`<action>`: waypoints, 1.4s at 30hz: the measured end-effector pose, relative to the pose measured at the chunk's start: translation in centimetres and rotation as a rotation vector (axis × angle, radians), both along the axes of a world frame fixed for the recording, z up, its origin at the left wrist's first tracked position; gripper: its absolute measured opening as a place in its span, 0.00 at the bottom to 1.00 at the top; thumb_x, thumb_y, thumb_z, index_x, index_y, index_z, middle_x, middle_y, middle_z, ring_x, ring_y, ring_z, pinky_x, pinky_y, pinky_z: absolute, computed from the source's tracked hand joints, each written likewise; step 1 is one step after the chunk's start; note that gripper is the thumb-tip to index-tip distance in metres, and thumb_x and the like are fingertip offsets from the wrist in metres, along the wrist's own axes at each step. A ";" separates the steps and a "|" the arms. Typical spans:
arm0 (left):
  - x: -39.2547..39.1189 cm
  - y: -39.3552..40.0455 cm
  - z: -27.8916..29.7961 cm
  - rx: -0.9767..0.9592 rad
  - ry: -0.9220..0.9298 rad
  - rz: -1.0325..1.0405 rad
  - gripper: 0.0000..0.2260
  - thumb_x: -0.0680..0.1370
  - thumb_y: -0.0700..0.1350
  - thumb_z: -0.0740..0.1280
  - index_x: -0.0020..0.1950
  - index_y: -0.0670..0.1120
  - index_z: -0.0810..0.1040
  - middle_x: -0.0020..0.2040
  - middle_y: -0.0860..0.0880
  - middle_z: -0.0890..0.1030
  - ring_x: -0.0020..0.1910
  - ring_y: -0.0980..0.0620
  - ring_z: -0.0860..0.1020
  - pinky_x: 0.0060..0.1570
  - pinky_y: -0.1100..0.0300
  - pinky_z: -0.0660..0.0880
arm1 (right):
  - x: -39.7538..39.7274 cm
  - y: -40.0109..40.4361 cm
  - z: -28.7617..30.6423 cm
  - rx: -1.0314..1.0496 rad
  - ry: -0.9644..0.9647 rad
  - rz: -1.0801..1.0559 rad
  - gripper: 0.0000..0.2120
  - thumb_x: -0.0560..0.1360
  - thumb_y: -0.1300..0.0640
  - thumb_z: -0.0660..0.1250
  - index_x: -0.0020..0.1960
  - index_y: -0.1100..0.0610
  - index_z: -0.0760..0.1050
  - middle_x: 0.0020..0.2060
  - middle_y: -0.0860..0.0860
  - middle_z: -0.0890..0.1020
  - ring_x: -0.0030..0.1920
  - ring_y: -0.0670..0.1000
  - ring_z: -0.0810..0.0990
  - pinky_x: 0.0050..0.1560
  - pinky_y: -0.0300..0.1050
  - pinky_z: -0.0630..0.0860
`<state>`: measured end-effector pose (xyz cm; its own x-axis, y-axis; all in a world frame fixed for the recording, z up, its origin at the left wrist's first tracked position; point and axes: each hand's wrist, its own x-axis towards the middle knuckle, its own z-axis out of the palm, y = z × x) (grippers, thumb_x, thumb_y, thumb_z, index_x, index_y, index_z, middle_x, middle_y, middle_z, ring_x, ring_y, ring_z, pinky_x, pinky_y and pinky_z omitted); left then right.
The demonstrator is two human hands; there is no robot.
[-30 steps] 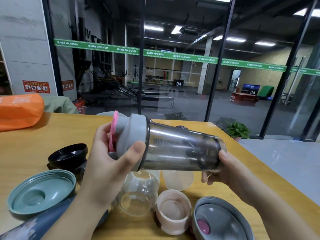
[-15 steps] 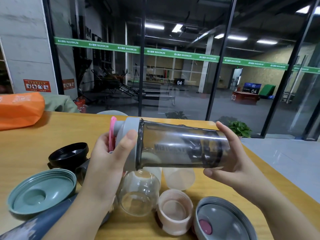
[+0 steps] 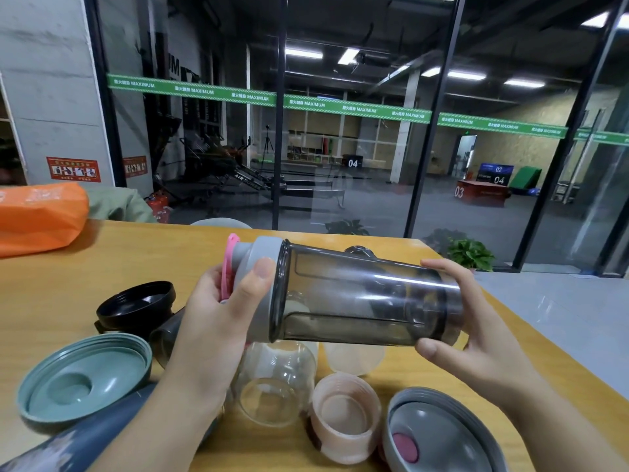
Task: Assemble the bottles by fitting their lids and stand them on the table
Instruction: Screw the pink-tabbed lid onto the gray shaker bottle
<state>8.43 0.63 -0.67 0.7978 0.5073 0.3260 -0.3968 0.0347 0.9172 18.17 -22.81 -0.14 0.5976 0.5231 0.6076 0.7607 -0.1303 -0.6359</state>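
Note:
A smoky transparent shaker bottle (image 3: 360, 298) lies sideways in the air above the wooden table (image 3: 102, 257). Its grey lid (image 3: 253, 257) with a pink loop sits on the left end. My left hand (image 3: 218, 318) grips that lid, thumb over the rim. My right hand (image 3: 476, 332) holds the bottle's base between thumb and fingers. Below lie loose parts: a teal lid (image 3: 83, 379), a black lid (image 3: 136, 306), a clear bottle (image 3: 275, 383), a pink lid (image 3: 343, 417), a grey lid with a pink plug (image 3: 439, 434) and a frosted cup (image 3: 354, 361).
A dark blue-grey bottle (image 3: 78, 441) lies at the bottom left under my left arm. An orange bag (image 3: 37, 216) sits at the table's far left. The table's right edge runs diagonally past my right hand, and a glass wall stands behind the table.
The bottle has rotated about its axis, its printed lettering no longer facing me. My right hand has shifted its hold round the base. The left hand stays on the lid.

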 end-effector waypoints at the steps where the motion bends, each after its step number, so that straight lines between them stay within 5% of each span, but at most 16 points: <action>1: 0.0 0.0 0.0 0.007 -0.002 0.002 0.39 0.55 0.72 0.72 0.58 0.49 0.78 0.54 0.40 0.82 0.55 0.37 0.80 0.58 0.34 0.73 | 0.1 0.0 -0.1 -0.004 0.005 -0.003 0.31 0.60 0.42 0.70 0.60 0.30 0.64 0.52 0.37 0.79 0.49 0.47 0.81 0.45 0.45 0.79; 3: 0.1 -0.1 0.0 0.021 -0.012 -0.001 0.41 0.53 0.73 0.72 0.58 0.50 0.78 0.53 0.40 0.82 0.54 0.36 0.79 0.58 0.34 0.73 | 0.2 0.0 -0.3 -0.009 0.022 -0.001 0.29 0.60 0.41 0.69 0.59 0.31 0.64 0.51 0.40 0.80 0.48 0.50 0.81 0.46 0.50 0.78; 7: 0.1 -0.2 -0.1 0.040 -0.027 -0.002 0.42 0.52 0.74 0.73 0.59 0.50 0.77 0.54 0.41 0.82 0.55 0.37 0.80 0.58 0.33 0.73 | 0.3 0.1 -0.5 0.042 0.131 0.070 0.27 0.58 0.39 0.70 0.56 0.33 0.68 0.50 0.39 0.81 0.49 0.43 0.82 0.44 0.37 0.78; 11: 0.2 -0.3 -0.2 0.057 -0.048 0.014 0.40 0.52 0.72 0.73 0.58 0.52 0.76 0.53 0.43 0.82 0.53 0.38 0.80 0.56 0.36 0.75 | 0.4 0.1 -0.5 0.073 0.226 0.099 0.26 0.60 0.42 0.63 0.57 0.49 0.70 0.38 0.36 0.82 0.38 0.36 0.80 0.35 0.26 0.72; 16: 0.2 -0.3 -0.4 0.103 -0.044 0.011 0.35 0.52 0.70 0.73 0.55 0.55 0.75 0.52 0.44 0.83 0.51 0.41 0.81 0.51 0.41 0.77 | 1.2 0.0 -1.0 0.031 0.310 0.011 0.22 0.63 0.37 0.60 0.52 0.47 0.73 0.29 0.43 0.75 0.28 0.41 0.68 0.34 0.45 0.64; 22: 0.3 -0.4 -0.6 0.156 -0.071 0.007 0.41 0.45 0.74 0.73 0.53 0.59 0.74 0.47 0.53 0.83 0.44 0.53 0.83 0.37 0.60 0.77 | 1.2 0.3 -0.5 0.056 0.467 0.002 0.35 0.56 0.27 0.67 0.43 0.58 0.72 0.25 0.48 0.70 0.25 0.47 0.63 0.28 0.43 0.61; 25: 0.4 -0.4 -0.7 0.171 -0.086 0.007 0.41 0.45 0.73 0.74 0.54 0.58 0.73 0.48 0.51 0.83 0.45 0.53 0.83 0.37 0.62 0.78 | 1.0 0.4 -0.2 -0.014 0.524 0.026 0.28 0.68 0.36 0.63 0.45 0.63 0.71 0.23 0.52 0.71 0.24 0.50 0.63 0.27 0.43 0.61; 28: 0.3 -0.6 -0.7 0.170 -0.088 0.017 0.42 0.45 0.74 0.74 0.55 0.57 0.73 0.46 0.54 0.83 0.44 0.56 0.83 0.37 0.66 0.77 | 0.5 0.3 -0.4 -0.135 0.554 0.029 0.12 0.81 0.52 0.54 0.47 0.59 0.71 0.33 0.54 0.72 0.31 0.52 0.68 0.34 0.45 0.65; 31: 0.2 -0.6 -0.7 0.172 -0.063 0.041 0.43 0.47 0.75 0.72 0.57 0.56 0.73 0.48 0.53 0.83 0.46 0.55 0.83 0.40 0.61 0.78 | 1.2 0.4 -1.3 -0.071 0.549 0.063 0.25 0.73 0.42 0.61 0.57 0.62 0.68 0.26 0.55 0.72 0.25 0.51 0.67 0.28 0.43 0.65; 34: 0.2 -0.5 -0.8 0.137 -0.042 0.051 0.44 0.48 0.75 0.72 0.57 0.54 0.75 0.50 0.48 0.83 0.48 0.47 0.83 0.46 0.49 0.79 | 1.4 0.9 -1.2 0.022 0.432 -0.029 0.32 0.61 0.35 0.60 0.61 0.48 0.68 0.30 0.50 0.80 0.27 0.48 0.76 0.27 0.41 0.70; 36: 0.3 -0.5 -0.9 0.100 -0.036 0.043 0.42 0.49 0.75 0.72 0.56 0.53 0.76 0.50 0.45 0.83 0.49 0.42 0.82 0.50 0.40 0.79 | 0.9 0.7 -1.1 0.100 0.307 0.011 0.29 0.60 0.38 0.64 0.60 0.38 0.67 0.40 0.41 0.82 0.34 0.44 0.80 0.31 0.36 0.73; 39: 0.3 -0.5 -0.8 0.063 -0.035 0.045 0.40 0.51 0.74 0.72 0.56 0.53 0.77 0.51 0.44 0.83 0.51 0.39 0.82 0.52 0.36 0.76 | 0.0 0.6 -0.8 0.130 0.164 0.055 0.30 0.59 0.42 0.69 0.61 0.35 0.65 0.48 0.34 0.79 0.44 0.43 0.82 0.38 0.33 0.77; 42: 0.3 -0.5 -0.6 0.073 -0.030 0.041 0.39 0.52 0.73 0.72 0.56 0.52 0.77 0.51 0.44 0.83 0.51 0.39 0.82 0.53 0.36 0.76 | -0.1 0.8 -0.8 0.174 0.130 0.098 0.28 0.60 0.45 0.69 0.59 0.38 0.67 0.47 0.34 0.79 0.44 0.43 0.82 0.38 0.32 0.77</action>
